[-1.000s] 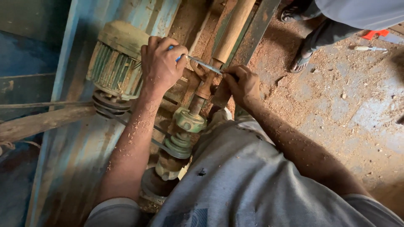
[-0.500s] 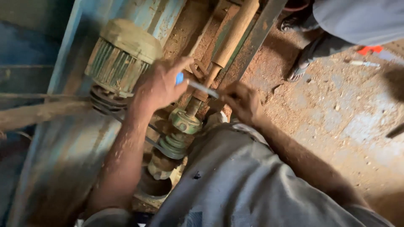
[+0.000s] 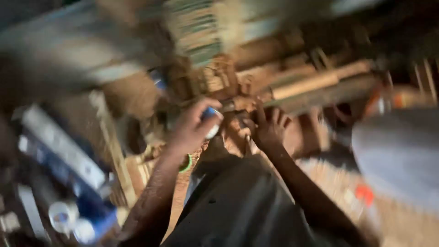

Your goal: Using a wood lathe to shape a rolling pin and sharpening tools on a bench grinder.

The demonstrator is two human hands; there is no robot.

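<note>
A heavily blurred view from above: the left hand (image 3: pixel 194 126) is closed around a small blue-and-white handled tool (image 3: pixel 211 122), just beside the right hand (image 3: pixel 269 127), whose fingers are spread open against a rusty brown metal machine part (image 3: pixel 238 104) (details too smeared to make out).

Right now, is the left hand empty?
No, the left hand is closed around a small tool with a blue and white handle, held next to the right hand.
</note>
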